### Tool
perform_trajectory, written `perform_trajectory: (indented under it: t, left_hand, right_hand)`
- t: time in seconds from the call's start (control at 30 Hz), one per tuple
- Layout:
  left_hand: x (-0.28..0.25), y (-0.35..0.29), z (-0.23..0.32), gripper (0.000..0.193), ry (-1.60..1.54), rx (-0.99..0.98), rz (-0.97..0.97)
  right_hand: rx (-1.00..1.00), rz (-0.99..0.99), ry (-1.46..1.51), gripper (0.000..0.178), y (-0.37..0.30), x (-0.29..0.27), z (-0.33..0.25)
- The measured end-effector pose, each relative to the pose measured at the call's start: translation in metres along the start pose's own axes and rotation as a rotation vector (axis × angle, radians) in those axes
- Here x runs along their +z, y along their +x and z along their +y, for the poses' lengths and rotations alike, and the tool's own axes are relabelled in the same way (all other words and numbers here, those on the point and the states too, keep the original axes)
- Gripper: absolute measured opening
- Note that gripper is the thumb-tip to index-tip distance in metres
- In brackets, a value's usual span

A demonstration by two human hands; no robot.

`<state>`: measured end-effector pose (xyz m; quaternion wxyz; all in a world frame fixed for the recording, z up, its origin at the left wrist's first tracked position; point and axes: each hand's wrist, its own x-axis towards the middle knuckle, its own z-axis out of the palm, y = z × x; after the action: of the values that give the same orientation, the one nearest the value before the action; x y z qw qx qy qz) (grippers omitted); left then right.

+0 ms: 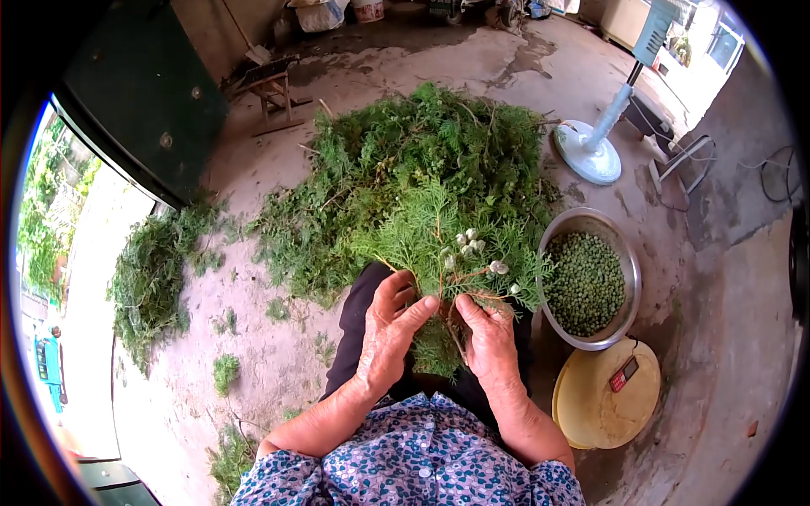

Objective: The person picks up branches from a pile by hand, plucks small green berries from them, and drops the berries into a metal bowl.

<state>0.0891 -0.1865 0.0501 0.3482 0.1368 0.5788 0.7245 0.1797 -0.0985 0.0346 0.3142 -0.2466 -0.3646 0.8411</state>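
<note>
Over my lap I hold a green, scale-leaved conifer branch [422,223] that looks like arborvitae. Pale, bluish-white cones [471,243] cluster on its right-hand twigs. My left hand [393,325] is closed at the branch's lower left, thumb pointing toward the stem. On the stem's other side my right hand [487,333] pinches the twigs near their base, close to the cones. Both thumbs nearly meet at the stem. Beyond my knees spreads a large heap of cut green branches [422,126]. By my right knee stands a metal bowl [634,278] holding many small green cones [584,282].
A round yellow lid or board [582,413] with a red mobile phone [624,374] on it lies at the near right. Behind the bowl stands a pale blue fan base [588,152]. More cut branches [152,287] lie left by the doorway. A small wooden stool [274,97] stands at the back left.
</note>
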Motion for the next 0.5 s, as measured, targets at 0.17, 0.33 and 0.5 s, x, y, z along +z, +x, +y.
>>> perform_trajectory:
  t: [0.17,0.33,0.5]
  left_hand:
    - [0.004,0.009,-0.008,0.031,-0.18,-0.077,-0.078]
    - [0.002,0.012,-0.011,0.012,-0.19,-0.167,-0.076]
    - [0.001,0.01,-0.013,0.017,-0.164,-0.228,-0.102]
  right_hand:
    - [0.11,-0.014,0.121,0.021,-0.005,-0.001,0.007]
    - [0.049,0.039,-0.089,0.019,-0.005,-0.01,0.014]
    - [0.006,0.034,-0.363,0.015,-0.002,-0.02,0.011]
